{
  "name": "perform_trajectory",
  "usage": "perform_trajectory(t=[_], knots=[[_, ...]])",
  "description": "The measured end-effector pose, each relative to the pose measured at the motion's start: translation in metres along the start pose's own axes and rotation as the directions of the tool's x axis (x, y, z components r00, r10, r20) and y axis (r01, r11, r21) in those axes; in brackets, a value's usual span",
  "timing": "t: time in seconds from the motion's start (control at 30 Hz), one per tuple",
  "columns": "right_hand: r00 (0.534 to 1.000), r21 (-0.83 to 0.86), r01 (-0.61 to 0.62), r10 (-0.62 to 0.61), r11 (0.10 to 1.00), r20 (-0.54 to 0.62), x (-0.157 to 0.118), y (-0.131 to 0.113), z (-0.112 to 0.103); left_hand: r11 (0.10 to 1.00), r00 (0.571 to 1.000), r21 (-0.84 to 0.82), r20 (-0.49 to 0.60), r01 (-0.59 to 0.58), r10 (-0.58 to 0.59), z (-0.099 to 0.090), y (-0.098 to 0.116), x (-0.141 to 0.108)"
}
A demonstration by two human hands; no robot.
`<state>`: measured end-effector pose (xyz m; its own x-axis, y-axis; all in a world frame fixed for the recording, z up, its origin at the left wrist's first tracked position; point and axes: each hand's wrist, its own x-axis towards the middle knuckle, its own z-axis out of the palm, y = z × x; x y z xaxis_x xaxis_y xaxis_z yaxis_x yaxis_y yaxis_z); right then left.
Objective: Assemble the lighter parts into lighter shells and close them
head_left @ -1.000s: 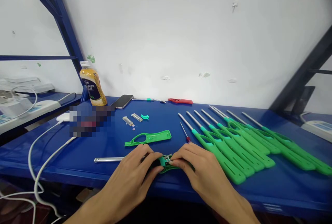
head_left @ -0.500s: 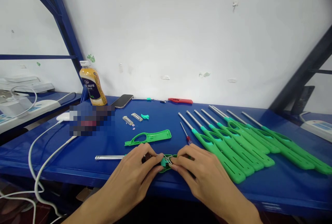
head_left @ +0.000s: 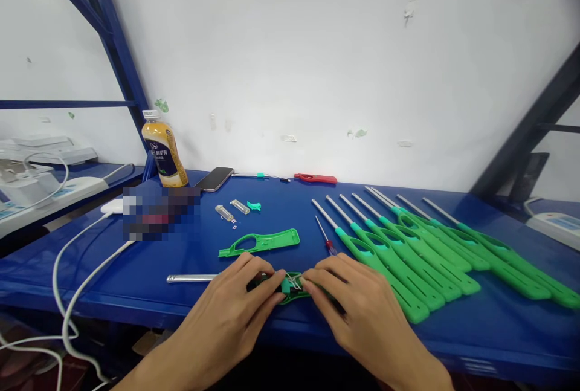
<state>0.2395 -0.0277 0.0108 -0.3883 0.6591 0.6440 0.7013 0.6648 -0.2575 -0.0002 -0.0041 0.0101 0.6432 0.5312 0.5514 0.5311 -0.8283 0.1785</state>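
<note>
- Across the blue table (head_left: 181,255), both hands work close together at the near edge; in the last second little has shifted.
- To the right of both hands lies a row of green-handled lighters (head_left: 393,285), handles whole.
- The left hand (head_left: 233,300) has thumb and fingers gripping the opened lighter around a teal piece (head_left: 285,286), much as before.
- The right hand (head_left: 356,303) is bent inward, thumb and forefinger beside the wires — I cannot tell whether they pinch one. Its fingertips have drawn slightly aside, showing more of the interior.
- The opened lighter (head_left: 295,298) sits between the fingertips, its metal tube (head_left: 190,278) running out past the left hand.
- Beyond the left hand, a loose half shell (head_left: 277,239) lies apart, so the handle remains uncovered.
- Just beyond the right hand: a screwdriver (head_left: 330,246).
- Between the hands, white wires (head_left: 295,283) remain exposed — the inside looks unsettled.
</note>
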Motion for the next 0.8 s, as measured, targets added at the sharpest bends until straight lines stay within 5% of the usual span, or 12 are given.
perform_trajectory(t=[0.17,0.3,0.47,0.8], knots=[[0.999,-0.001,0.0,0.0,1.0,-0.037,0.002,0.0,-0.001,1.0,0.998,0.029,-0.068,0.012,-0.01,-0.006,-0.004,0.002],[0.999,-0.039,-0.029,0.028,0.999,-0.042,0.002,0.0,-0.001,0.987,0.99,0.136,-0.119,0.088,-0.072,-0.027,-0.034,0.007],[0.991,-0.057,-0.13,0.132,0.99,0.025,0.0,0.002,-0.001,0.94,0.966,0.253,0.061,0.23,-0.253,-0.054,-0.097,0.019],[0.992,0.016,-0.127,0.126,0.992,0.016,0.001,0.004,-0.001,0.925,0.948,0.337,0.195,0.176,-0.251,-0.059,-0.179,0.037]])
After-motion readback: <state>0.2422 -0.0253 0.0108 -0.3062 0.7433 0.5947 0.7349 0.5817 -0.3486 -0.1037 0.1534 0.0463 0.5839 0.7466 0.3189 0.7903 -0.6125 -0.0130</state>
